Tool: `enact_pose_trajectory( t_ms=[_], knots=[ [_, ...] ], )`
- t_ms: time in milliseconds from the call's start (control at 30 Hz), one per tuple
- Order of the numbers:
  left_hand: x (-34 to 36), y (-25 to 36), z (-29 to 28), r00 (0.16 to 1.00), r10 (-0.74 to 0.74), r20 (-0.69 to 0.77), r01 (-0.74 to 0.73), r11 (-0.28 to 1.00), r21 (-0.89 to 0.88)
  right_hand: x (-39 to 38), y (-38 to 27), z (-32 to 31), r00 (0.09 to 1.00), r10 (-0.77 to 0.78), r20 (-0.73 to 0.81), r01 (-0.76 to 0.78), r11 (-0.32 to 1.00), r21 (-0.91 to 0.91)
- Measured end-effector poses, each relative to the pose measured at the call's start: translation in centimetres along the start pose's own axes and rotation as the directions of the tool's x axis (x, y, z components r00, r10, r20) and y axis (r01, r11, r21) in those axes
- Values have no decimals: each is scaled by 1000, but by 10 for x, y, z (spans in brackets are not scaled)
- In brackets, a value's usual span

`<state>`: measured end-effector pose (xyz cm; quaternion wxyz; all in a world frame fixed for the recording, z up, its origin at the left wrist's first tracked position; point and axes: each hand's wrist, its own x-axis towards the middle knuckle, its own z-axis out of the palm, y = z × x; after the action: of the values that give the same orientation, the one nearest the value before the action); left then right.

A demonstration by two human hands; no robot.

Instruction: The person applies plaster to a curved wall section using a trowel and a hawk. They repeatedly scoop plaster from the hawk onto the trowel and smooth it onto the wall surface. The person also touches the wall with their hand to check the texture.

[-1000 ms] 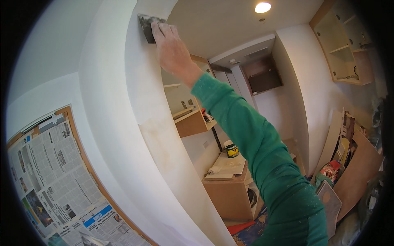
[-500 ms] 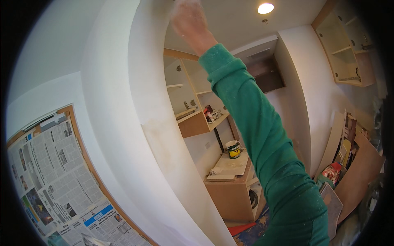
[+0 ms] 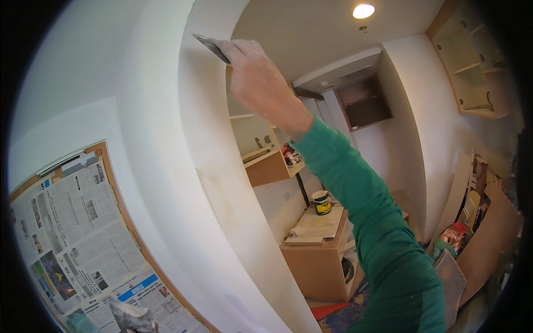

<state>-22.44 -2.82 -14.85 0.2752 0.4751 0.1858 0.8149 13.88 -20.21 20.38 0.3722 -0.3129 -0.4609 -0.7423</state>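
Observation:
My right hand [image 3: 261, 83] is raised high, the green sleeve [image 3: 361, 200] stretching up from the lower right. Its fingers are closed on a putty knife [image 3: 212, 49], whose thin grey blade points up and left against the white column [image 3: 208, 94]. Whether the blade's edge touches the surface I cannot tell. The handle is hidden inside my hand. Low on the column is a beige, patchy stain [image 3: 216, 191]. At the bottom left, a grey blade smeared with white paste [image 3: 133, 317] pokes into view; what holds it is out of sight. My left hand does not show.
Newspaper [image 3: 78, 222] covers a wood-framed panel at left. Behind the column, a paint bucket [image 3: 321, 203] stands on a low wooden cabinet [image 3: 313, 266], beneath an open wall cabinet [image 3: 269, 166]. Boards [image 3: 488, 233] and a bag [image 3: 452, 236] lean at right. A ceiling lamp [image 3: 363, 11] glows above.
My right hand has come down from the top edge, and the putty knife now shows in it. The pasty blade at bottom left has risen further into view.

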Motion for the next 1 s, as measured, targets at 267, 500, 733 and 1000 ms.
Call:
enact_pose_trajectory(
  t_ms=[267, 500, 733, 1000],
  knots=[
    [-38, 89, 105, 892, -410, 190, 433, 655, -620, -95, -93, -114, 947, 278, 158, -316, 740, 594],
    [-103, 115, 166, 681, -290, 673, 695, 544, -469, -179, -129, -163, 974, 91, 208, -215, 661, 719],
    [-136, 132, 175, 727, -170, 665, 557, 713, -427, -230, -100, -207, 754, 184, 630, -512, 766, 389],
    [-152, 71, 167, 243, 677, 694, -536, 691, -486, -228, -115, -255, -147, 217, 965, -447, -885, 131]
  ],
)
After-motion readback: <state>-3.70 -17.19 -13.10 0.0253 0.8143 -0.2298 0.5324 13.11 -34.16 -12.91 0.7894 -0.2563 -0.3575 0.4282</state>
